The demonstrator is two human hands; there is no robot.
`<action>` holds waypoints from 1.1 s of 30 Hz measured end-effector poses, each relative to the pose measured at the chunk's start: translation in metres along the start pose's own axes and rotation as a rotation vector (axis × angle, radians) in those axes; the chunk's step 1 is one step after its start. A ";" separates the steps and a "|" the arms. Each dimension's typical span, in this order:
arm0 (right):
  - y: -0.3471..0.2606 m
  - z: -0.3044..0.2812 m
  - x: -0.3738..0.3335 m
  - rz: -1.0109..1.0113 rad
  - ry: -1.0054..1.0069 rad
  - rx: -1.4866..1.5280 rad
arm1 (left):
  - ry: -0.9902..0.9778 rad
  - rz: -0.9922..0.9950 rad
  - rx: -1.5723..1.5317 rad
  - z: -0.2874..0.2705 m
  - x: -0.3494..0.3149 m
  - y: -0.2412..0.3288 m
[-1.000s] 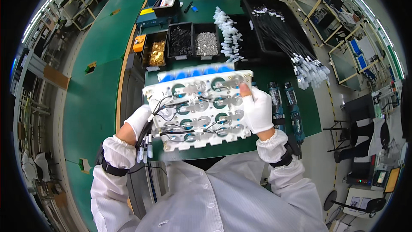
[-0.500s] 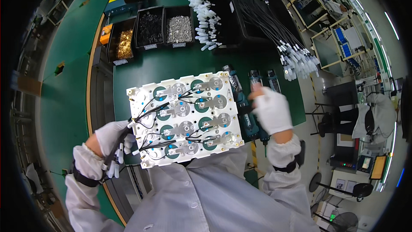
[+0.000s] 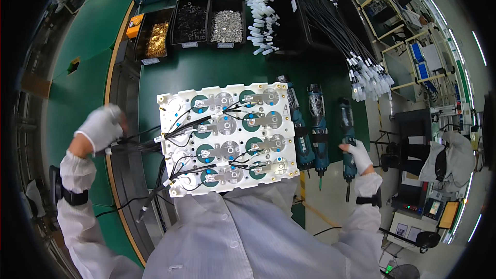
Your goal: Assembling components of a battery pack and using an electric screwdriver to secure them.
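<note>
One white tray [image 3: 240, 137] mid-frame, black wires [image 3: 137, 146] running left

Green desk [image 3: 206, 71] shows above the tray. Right of centre, the right hand [image 3: 360, 156] has its grip wrapped round a power screwdriver [image 3: 345, 116]. At frame left, the left hand [image 3: 105, 126] blurs beside the wires; I cannot tell whether its grip is spread or pinching

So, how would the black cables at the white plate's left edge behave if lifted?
Probably floppy: some of the black cables curve and droop off the white plate. Lifting may tug the plate, since several run onto it.
</note>
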State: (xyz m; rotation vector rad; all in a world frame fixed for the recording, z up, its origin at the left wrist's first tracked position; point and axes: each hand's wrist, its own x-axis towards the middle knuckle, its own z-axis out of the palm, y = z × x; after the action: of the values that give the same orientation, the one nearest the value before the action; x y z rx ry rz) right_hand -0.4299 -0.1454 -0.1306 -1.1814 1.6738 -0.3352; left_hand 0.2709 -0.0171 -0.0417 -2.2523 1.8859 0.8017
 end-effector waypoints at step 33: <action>-0.356 0.320 -0.105 -1.418 -0.568 0.579 | 0.633 0.321 -0.642 0.069 -0.099 0.119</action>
State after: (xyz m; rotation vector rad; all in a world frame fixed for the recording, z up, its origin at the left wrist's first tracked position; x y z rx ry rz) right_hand 0.0323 -0.1328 0.0328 -1.5988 0.0010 -1.1117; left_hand 0.1268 0.0708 -0.0266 -2.8765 2.6210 0.9079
